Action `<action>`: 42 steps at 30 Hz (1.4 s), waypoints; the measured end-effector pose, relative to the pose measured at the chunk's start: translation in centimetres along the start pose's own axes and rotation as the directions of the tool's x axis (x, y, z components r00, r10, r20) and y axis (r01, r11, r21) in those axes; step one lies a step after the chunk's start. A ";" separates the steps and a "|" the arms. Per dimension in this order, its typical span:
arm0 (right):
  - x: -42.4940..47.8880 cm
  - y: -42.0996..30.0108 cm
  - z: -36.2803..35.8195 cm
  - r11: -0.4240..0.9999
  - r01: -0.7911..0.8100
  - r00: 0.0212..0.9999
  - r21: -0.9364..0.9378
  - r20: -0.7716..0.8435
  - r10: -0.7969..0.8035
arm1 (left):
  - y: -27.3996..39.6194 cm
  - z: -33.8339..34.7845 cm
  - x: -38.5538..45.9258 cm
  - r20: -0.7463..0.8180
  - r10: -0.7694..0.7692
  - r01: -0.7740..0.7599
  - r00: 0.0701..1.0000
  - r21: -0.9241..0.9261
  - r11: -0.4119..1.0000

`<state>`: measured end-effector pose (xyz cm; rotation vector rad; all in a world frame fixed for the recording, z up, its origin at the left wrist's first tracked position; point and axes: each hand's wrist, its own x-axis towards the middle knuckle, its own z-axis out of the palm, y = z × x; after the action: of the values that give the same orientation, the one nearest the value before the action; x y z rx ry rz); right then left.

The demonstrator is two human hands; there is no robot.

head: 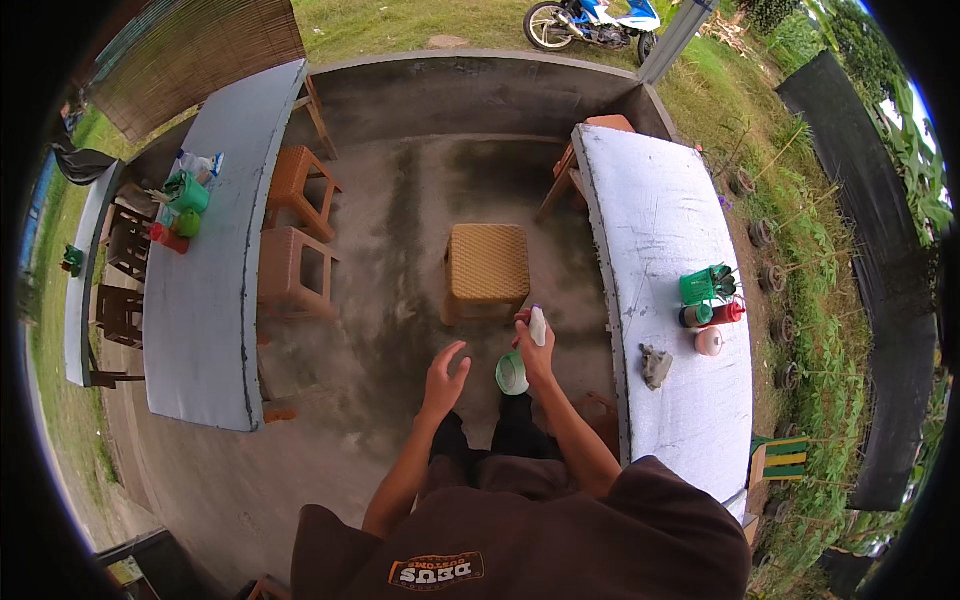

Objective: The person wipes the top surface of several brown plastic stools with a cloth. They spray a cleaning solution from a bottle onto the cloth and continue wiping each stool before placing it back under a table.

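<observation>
My right hand grips a spray bottle with a pale top and a round, greenish translucent body that shows below the hand. Nothing is in my left hand, whose fingers are spread a little to the left of the bottle. Beyond both hands a tan woven-pattern plastic stool stands on the concrete floor. A crumpled grey cloth lies on the white-topped table at my right.
Green basket, red bottle and pink lidded jar stand on the right table. A long grey table runs along the left, with brown plastic stools beside it. A low concrete wall closes the far side.
</observation>
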<state>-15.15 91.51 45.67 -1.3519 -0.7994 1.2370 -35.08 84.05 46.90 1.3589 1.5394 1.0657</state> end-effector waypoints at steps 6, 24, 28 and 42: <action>5.5 4.8 -1.3 0.820 -0.063 0.987 -0.569 0.087 0.136 | -0.2 -1.5 0.1 -0.125 -0.309 0.287 0.943 -0.169 0.943; 12.8 0.1 -6.3 0.738 0.097 0.981 -0.668 0.187 0.041 | 3.0 4.2 6.2 -0.090 -0.358 0.311 0.929 -0.333 0.890; 11.1 -0.5 -3.4 0.710 0.107 0.975 -0.696 0.214 0.063 | 3.2 3.0 8.4 -0.022 -0.356 0.331 0.934 -0.324 0.887; 8.1 0.0 2.4 0.568 0.113 0.976 -0.816 0.200 0.092 | -2.1 -5.5 14.1 0.122 -0.310 0.333 0.943 -0.389 0.859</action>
<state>-15.54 99.83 44.13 -1.9581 -1.7006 1.0205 -42.28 97.50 46.12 0.8042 1.3494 1.0504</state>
